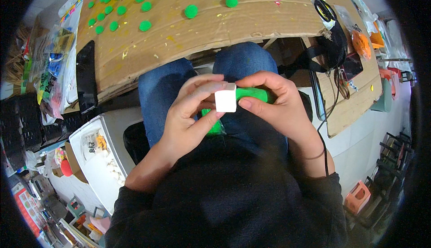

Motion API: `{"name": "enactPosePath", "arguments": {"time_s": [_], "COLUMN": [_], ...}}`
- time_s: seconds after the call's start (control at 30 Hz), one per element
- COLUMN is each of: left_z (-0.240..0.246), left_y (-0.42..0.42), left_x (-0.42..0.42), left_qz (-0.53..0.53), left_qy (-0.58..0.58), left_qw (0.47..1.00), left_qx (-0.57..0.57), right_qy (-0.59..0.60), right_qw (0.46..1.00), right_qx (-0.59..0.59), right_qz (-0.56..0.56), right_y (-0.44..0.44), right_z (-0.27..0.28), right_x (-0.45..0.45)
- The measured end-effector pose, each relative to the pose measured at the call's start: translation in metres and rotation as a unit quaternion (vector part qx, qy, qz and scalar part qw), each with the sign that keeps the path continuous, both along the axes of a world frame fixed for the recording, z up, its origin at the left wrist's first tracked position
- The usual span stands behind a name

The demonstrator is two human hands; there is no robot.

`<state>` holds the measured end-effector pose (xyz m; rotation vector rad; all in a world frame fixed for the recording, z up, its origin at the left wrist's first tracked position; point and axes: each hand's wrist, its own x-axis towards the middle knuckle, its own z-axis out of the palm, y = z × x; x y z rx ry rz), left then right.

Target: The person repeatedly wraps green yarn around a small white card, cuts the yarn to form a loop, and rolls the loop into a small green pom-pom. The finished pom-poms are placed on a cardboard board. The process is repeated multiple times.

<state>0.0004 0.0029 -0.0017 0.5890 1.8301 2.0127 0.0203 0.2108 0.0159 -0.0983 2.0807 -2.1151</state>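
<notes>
My left hand (pixel 192 110) pinches a small white block (pixel 226 100) between thumb and fingers, above my lap. Close against the block's right side is a smooth bright-green lump (pixel 252 95), gripped by the thumb and fingers of my right hand (pixel 283 105). The lump's right end disappears inside that hand, and I cannot tell its material for certain. Lower down, partly behind my left hand, a green mass in clear plastic (pixel 215 128) rests on my lap. Several green textured balls (pixel 191 11) are spread over the cardboard sheet (pixel 175 42) in front of me.
A black phone-like slab (pixel 86 76) lies at the cardboard's left edge, near plastic packets (pixel 54 76). To the right are black-handled scissors (pixel 325 9), a black strap (pixel 313 57), an orange bagged item (pixel 361 44) and a thin cable (pixel 331 113). A white foam box lid (pixel 97 160) stands at lower left.
</notes>
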Motion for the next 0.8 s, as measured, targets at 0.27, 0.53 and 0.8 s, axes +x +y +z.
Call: {"name": "enactPosePath", "arguments": {"time_s": [0.27, 0.53, 0.8], "left_z": [0.002, -0.005, 0.002], "left_y": [0.001, 0.001, 0.006], "left_x": [0.008, 0.007, 0.002], "left_qz": [0.032, 0.024, 0.048], "left_qy": [-0.122, -0.086, -0.115], "left_qw": [0.984, 0.991, 0.987], "left_qx": [0.128, 0.095, 0.104], "right_qy": [0.298, 0.391, -0.035], "right_qw": [0.925, 0.880, 0.993], "right_qx": [0.233, 0.270, -0.103], "right_qz": [-0.049, -0.022, 0.041], "right_y": [-0.010, -0.011, 0.001], "right_z": [0.003, -0.001, 0.010], "right_x": [0.006, -0.001, -0.007]}}
